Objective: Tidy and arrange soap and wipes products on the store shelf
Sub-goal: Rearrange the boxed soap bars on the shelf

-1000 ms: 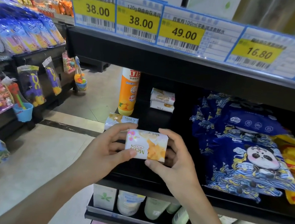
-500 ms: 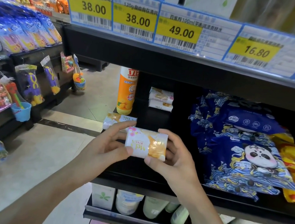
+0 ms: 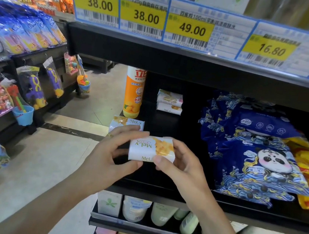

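Left hand [image 3: 108, 156] and right hand [image 3: 180, 166] each pinched the white-and-orange wrapped soap bar [image 3: 152, 149] above the black shelf [image 3: 159, 189] edge; squaring its label forward before stacking would suit.

Both hands raised, left [image 3: 108, 156] and right [image 3: 180, 168], fingers curled, gripping.

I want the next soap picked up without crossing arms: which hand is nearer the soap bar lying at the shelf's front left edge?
Left. The left hand has its fingertips just below that soap bar; the right hand is further right, beyond the held soap.
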The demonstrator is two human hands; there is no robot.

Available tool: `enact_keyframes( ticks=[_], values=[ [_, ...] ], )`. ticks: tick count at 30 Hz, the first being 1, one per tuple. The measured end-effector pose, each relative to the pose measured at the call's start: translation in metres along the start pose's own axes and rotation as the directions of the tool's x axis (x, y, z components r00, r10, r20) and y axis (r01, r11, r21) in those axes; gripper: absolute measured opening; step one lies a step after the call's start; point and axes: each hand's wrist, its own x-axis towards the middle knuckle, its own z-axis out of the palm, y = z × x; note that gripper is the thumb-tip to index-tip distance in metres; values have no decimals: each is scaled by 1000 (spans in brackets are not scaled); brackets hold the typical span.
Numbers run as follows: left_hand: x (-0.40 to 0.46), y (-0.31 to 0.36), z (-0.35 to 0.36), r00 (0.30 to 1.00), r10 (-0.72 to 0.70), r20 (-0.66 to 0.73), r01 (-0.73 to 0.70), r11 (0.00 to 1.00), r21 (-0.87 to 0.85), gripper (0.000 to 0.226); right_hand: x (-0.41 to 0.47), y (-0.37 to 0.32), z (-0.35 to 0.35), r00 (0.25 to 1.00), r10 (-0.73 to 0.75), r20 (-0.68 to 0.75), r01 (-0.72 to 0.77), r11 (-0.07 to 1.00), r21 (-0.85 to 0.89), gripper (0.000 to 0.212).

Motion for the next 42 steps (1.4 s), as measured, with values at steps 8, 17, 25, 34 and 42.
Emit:
enact_keyframes(
  ticks=[8,17,25,34,42],
  values=[
    [1,2,-1,1000,-17,0,17,998,-54,43,-1,3,2,999,-4,-43,1,997,-71,74],
    [3,3,-7,991,-132,11,133,988,-85,38,-1,1,-2,998,-63,6,63,987,-144,72],
    [4,5,-4,981,-190,29,192,979,-76,41,1,3,-4,998,-70,3,70,997,-31,53],
    [5,7,-2,965,-253,71,258,963,-78,61,2,7,-5,998,-66,-18,66,998,22,37],
    [5,9,-3,954,-296,50,299,952,-65,45,2,6,-4,998,-47,-32,48,998,48,43]
  ],
)
